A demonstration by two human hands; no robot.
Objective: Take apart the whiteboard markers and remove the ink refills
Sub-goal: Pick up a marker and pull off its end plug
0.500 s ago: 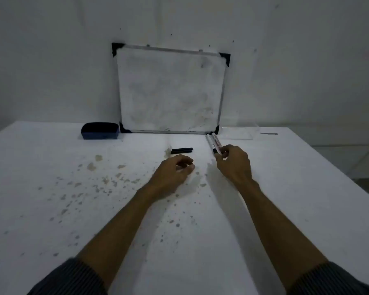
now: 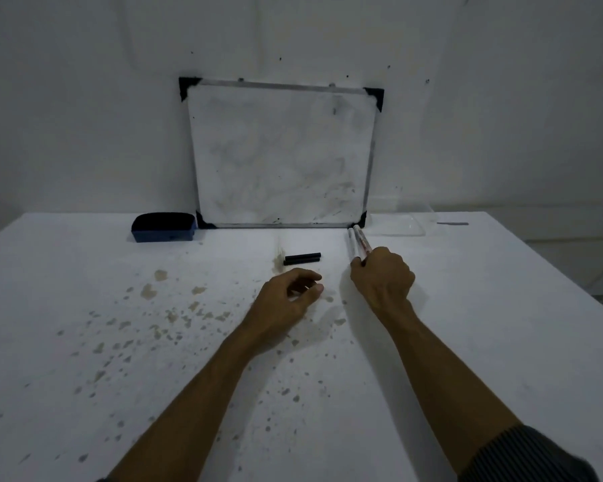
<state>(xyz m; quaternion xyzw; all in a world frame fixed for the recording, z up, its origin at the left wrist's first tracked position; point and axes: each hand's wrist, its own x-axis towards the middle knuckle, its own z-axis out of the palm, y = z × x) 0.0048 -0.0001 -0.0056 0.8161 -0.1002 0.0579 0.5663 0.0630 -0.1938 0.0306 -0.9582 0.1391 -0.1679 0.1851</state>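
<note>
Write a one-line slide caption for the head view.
Right hand on two marker barrels by the whiteboard; left hand curled near two black caps.

— Where are the markers?

— Two white markers [image 2: 356, 243] lie side by side on the table, touching, running from the whiteboard's lower right corner toward the person; their near ends are hidden.

— And the dark bits?

— Two black caps [image 2: 302, 258] lie together crosswise, left of the markers and apart from them.
</note>
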